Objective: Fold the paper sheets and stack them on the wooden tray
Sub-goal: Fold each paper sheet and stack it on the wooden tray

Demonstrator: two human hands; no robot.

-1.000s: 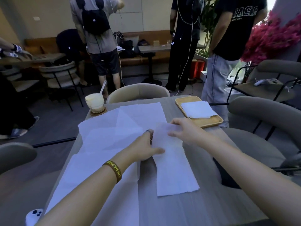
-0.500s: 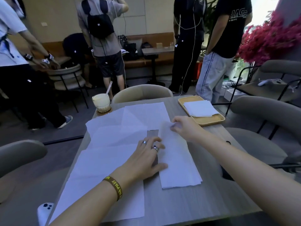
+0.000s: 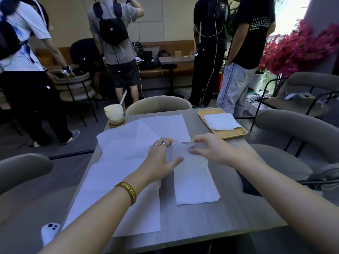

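Observation:
A narrow folded paper sheet [image 3: 195, 182] lies lengthwise on the grey table [image 3: 229, 213]. My left hand [image 3: 161, 158], with rings on two fingers, holds its far left corner, thumb lying on the sheet. My right hand [image 3: 207, 149] pinches the far end, which is lifted and curling toward me. Several unfolded white sheets [image 3: 121, 162] overlap on the table's left half. The wooden tray [image 3: 231, 133] stands at the far right corner with folded paper [image 3: 221, 121] on it.
A glass of pale drink [image 3: 113, 112] with a straw stands on a coaster at the far left corner. A white phone [image 3: 49, 233] lies off the near left edge. Padded chairs ring the table; several people stand beyond it. Pink flowers [image 3: 300, 48] are at the right.
My left hand has moved up from the sheet's left edge to its far corner. My right hand has lifted the far end, which lay flat before.

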